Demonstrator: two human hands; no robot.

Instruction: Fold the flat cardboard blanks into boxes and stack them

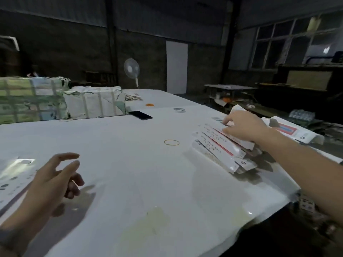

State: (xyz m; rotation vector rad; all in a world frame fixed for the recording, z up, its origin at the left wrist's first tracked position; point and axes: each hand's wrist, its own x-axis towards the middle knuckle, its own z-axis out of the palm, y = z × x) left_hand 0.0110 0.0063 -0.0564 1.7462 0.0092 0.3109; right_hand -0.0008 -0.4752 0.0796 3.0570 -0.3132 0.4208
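A leaning stack of folded white boxes with red stripes (222, 147) lies at the right side of the white table (130, 145). My right hand (243, 125) rests on the top box, fingers spread and pressing down on it. Flat printed blanks (13, 175) lie at the left edge of the table. Above the table beside those blanks hovers my left hand (55, 175), fingers loosely curled and holding nothing. Another folded box with a red panel (291, 129) sits past my right wrist.
A yellow rubber band (171, 142) lies mid-table. A black phone (140, 115), a tape roll (179, 109) and an orange ring (150, 105) sit farther back. Wrapped bundles (55, 99) stand at the far left. The table's right edge drops off near my right forearm.
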